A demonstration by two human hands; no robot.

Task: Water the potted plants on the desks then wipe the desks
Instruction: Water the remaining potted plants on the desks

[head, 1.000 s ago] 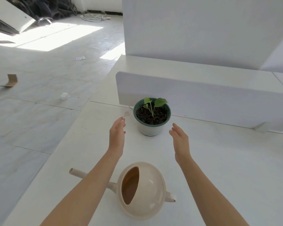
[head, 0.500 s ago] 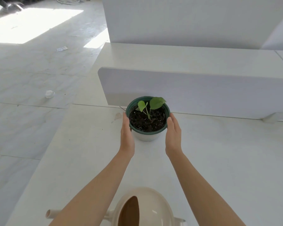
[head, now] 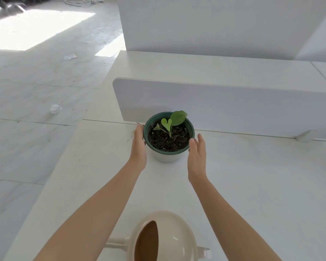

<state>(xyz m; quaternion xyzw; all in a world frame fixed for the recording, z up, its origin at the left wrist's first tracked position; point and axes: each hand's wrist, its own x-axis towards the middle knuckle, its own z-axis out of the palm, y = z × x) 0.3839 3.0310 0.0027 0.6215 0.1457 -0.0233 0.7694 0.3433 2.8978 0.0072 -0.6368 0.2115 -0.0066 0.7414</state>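
A potted plant (head: 168,140), a green-rimmed white pot with dark soil and a small green seedling, stands on the white desk (head: 252,185) next to the divider panel. My left hand (head: 138,146) is pressed flat against the pot's left side, its fingers along the rim. On the right side, my right hand (head: 197,157) has its fingers straight; the fingertips reach the rim and the palm is slightly off the pot. A beige watering can (head: 164,240) sits at the near edge between my forearms, spout pointing left.
A low white divider panel (head: 233,106) runs right behind the pot, with another desk surface and a tall white partition beyond it. The desk's left edge drops to the grey floor, where a small white cap (head: 55,109) lies.
Both hands went from above the watering can to the pot and clasped it. The seedling's leaves now face differently, and the right palm has eased off the pot.
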